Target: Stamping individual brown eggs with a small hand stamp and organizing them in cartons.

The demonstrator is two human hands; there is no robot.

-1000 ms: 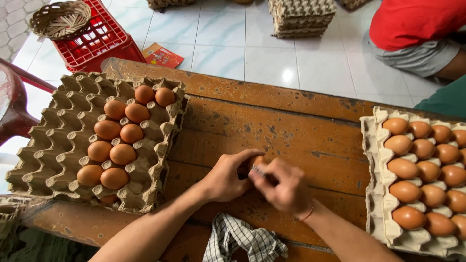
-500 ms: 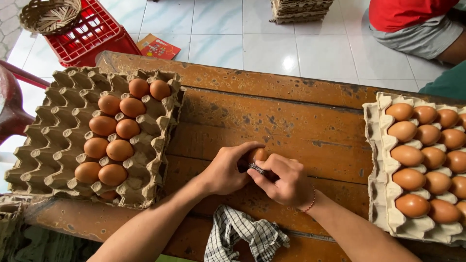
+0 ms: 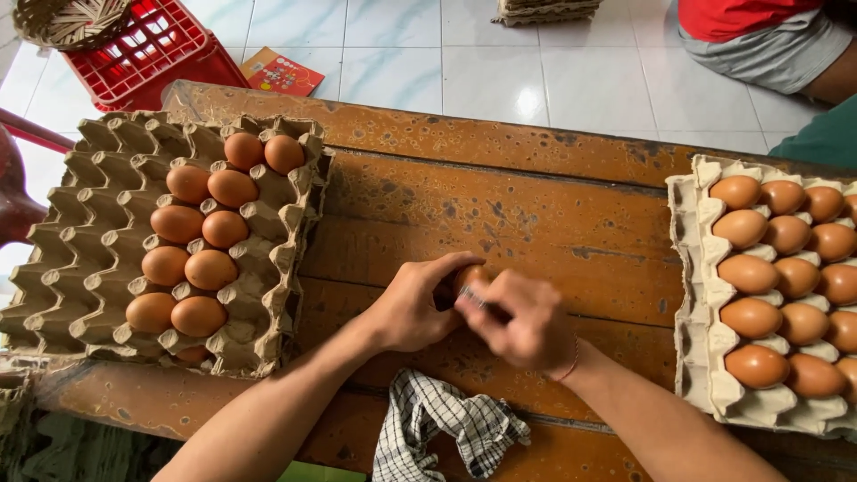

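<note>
Left hand (image 3: 412, 308) curled around brown egg (image 3: 466, 277), holding it just above worn wooden bench (image 3: 500, 210), mid-bench between grey pulp egg tray (image 3: 80, 241) at left and fuller tray (image 3: 692, 295) at right. Right hand (image 3: 527, 321) blurred, fingers pinched on small dark tool against shell. Egg likely light, smooth, fragile; cradle round sides, gentle pressure. Checked cloth (image 3: 442, 428) below hands.

- Left hand (image 3: 411, 303) curled, fingers wrapped around a brown egg (image 3: 469, 277), forearm angling up from below.
- Right hand (image 3: 527, 321) closed, blurred, touching the egg from its right side.
</note>
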